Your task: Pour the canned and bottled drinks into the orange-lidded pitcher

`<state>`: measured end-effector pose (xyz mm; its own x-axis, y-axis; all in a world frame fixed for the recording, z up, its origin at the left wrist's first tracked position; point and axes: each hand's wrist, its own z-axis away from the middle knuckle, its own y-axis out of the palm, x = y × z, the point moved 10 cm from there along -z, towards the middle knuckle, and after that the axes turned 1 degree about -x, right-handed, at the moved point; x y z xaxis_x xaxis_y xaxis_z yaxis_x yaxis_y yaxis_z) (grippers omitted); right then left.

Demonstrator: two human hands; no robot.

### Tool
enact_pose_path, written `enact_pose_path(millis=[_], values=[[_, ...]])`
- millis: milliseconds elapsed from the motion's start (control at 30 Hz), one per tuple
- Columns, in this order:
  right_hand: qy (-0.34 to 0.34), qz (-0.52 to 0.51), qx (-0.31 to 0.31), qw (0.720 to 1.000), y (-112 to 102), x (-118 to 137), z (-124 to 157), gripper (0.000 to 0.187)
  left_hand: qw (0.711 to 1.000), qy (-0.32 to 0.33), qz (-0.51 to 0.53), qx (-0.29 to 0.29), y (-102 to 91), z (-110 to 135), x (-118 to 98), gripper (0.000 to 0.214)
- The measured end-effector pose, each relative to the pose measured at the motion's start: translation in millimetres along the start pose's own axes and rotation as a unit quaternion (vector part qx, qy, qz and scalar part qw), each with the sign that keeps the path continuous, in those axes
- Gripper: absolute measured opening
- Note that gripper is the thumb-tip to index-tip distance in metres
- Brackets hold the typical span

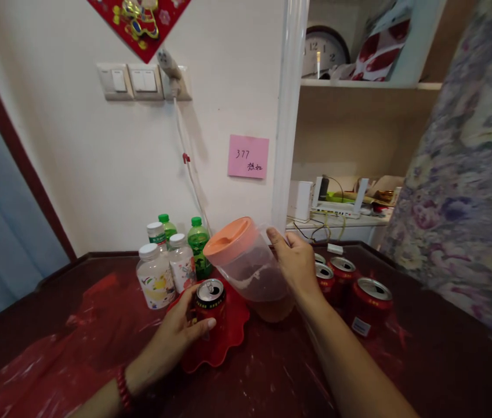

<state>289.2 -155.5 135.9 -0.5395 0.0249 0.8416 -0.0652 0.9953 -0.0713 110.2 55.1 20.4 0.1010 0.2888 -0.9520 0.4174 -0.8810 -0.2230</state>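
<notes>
My left hand [186,322] is wrapped round a dark red drink can [211,310], its top opened, standing on a red scalloped tray [215,353]. In my right hand [295,261] is the handle of a clear plastic pitcher [257,276] with an orange lid [232,239]. The pitcher tilts to the left, its lid toward the can, with brownish liquid low inside it. No stream of liquid shows between pitcher and can.
Clear jars with white lids [155,277] and green-capped bottles [199,248] stand behind the tray at the left. Several red cans [368,307] stand to the right of my right forearm. A white router [337,206] sits on the shelf behind. Crumpled red plastic sheeting [76,342] covers the table's left side.
</notes>
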Motion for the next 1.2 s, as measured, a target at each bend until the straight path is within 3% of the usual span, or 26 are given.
enact_pose_path(millis=[333,767,967,1100,1200], values=[[0.011,-0.081,-0.082,0.993,6,-54,5,0.058,1.0,0.004,-0.007,-0.016,-1.5,-2,-2,0.072],[0.073,-0.181,-0.106,0.975,32,-123,21,0.045,0.999,0.009,-0.032,-0.016,-2.6,0,-4,0.071],[0.052,-0.149,-0.104,0.982,27,-116,18,0.043,1.0,-0.005,-0.018,-0.002,-0.5,-2,0,0.074],[0.001,-0.091,-0.126,0.988,17,-90,18,0.038,0.999,0.006,-0.044,0.004,-1.4,-3,-3,0.072],[-0.059,-0.048,-0.149,0.986,9,-64,19,0.046,0.999,0.021,-0.046,-0.003,-2.9,-4,-7,0.069]])
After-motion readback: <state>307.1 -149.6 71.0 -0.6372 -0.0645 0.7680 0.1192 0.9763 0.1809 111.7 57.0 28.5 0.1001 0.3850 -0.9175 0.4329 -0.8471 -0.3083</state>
